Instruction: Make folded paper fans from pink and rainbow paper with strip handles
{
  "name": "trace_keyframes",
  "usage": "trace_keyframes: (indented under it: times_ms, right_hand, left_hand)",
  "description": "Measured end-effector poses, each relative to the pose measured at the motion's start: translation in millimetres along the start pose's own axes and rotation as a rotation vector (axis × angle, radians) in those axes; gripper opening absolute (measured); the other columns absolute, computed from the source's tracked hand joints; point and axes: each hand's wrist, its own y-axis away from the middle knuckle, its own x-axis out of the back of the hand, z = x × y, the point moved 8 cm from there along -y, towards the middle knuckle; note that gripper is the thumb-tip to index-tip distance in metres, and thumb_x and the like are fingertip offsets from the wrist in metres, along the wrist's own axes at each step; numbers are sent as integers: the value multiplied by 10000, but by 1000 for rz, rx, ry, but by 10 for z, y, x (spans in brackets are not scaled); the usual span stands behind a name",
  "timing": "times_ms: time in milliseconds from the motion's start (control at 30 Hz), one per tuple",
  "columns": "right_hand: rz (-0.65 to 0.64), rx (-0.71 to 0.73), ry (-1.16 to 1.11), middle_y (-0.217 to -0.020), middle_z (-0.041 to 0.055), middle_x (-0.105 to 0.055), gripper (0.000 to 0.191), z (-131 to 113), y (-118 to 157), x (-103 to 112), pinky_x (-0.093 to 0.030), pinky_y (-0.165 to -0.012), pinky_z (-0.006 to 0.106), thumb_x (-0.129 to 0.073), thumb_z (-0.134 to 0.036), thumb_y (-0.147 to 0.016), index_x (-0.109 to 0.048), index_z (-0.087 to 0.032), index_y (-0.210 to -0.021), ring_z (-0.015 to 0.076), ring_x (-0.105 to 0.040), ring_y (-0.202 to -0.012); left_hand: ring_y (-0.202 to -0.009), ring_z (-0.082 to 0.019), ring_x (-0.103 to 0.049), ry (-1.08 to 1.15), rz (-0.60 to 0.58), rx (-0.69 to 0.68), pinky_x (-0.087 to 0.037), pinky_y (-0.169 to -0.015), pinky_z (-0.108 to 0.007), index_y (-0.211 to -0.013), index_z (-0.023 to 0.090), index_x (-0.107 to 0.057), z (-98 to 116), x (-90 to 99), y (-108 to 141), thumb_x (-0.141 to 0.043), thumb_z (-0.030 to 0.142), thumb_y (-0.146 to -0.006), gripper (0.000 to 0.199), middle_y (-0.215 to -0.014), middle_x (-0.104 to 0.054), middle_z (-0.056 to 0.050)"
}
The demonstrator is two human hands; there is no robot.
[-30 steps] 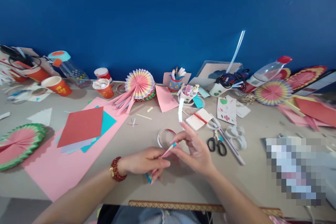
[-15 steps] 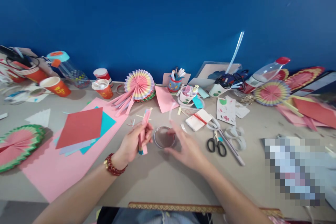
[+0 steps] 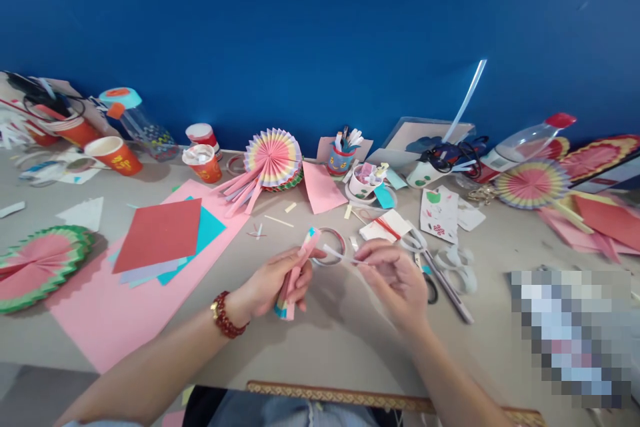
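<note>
Pinched in my left hand [image 3: 280, 280] is a narrow folded strip of pink paper [image 3: 295, 277] with blue ends, tilted upright above the table. My right hand [image 3: 395, 280] has its fingers closed on a thin whitish strip [image 3: 339, 254] that points toward the left hand. Behind the gap between both hands lies a roll of tape [image 3: 331, 237] on the table. Black-handled scissors [image 3: 431, 287] are partly hidden behind my right hand. A grey-purple pen-like stick [image 3: 450, 289] lies right of them.
Red and blue sheets [image 3: 160, 237] lie on large pink paper [image 3: 90, 327] at the left, near a green-edged paper fan [image 3: 45, 267]. Paper cups, a pleated rosette [image 3: 273, 159] and a bottle [image 3: 525, 143] stand along the blue wall. White folded paper [image 3: 385, 225] lies behind my right hand.
My right hand has moved right, away from the tape roll, and its fingers have closed on the whitish strip. The folded pink paper in my left hand has shifted right and slightly down. The view has shifted slightly.
</note>
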Motion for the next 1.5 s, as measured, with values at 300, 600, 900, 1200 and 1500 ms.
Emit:
trace_keyframes:
  times_ms: [300, 600, 900, 1200, 1500]
  right_hand:
    - [-377, -403, -402, -816, 24, -656, 181, 218, 108, -414, -473, -681, 292, -739, -277, -870, -578, -212, -815, 152, -602, -737]
    - [-247, -559, -267, -876, 54, -723, 302, 465, 148, -433, -491, -625, 296, -770, -426, -828, -565, -208, -796, 153, -637, -683]
    - [-209, -588, -269, -847, 43, -725, 337, 569, 163, -424, -485, -606, 279, -797, -441, -793, -557, -204, -788, 146, -632, -669]
    - [-174, -564, -217, -823, 29, -711, 345, 564, 146, -382, -502, -629, 290, -786, -470, -792, -561, -210, -785, 163, -644, -708]
    - [-155, -508, -153, -834, 32, -699, 304, 525, 126, -357, -497, -629, 282, -767, -439, -821, -578, -203, -793, 151, -628, -700]
  left_hand:
    - [-335, -73, -350, 30, -76, 309, -558, -417, -271, -918, 169, -598, -342, -44, -2, -421, 403, -956, 296, -548, -446, 69]
    - [-315, -109, -400, -87, -246, 453, -558, -431, -272, -641, 173, -522, -502, -150, 42, -269, 502, -988, 541, -413, -417, 26]
    - [-383, -85, -388, 53, -241, 389, -565, -426, -301, -864, 159, -590, -423, -187, 46, -370, 410, -923, 339, -625, -485, 30]
    - [-394, -64, -408, 22, -273, 310, -530, -408, -245, -1087, 169, -600, -344, -231, 71, -500, 233, -867, 250, -669, -484, 48]
    - [-385, -55, -377, -21, -240, 287, -507, -396, -225, -1117, 158, -591, -325, -224, 76, -461, 238, -934, 238, -651, -468, 53]
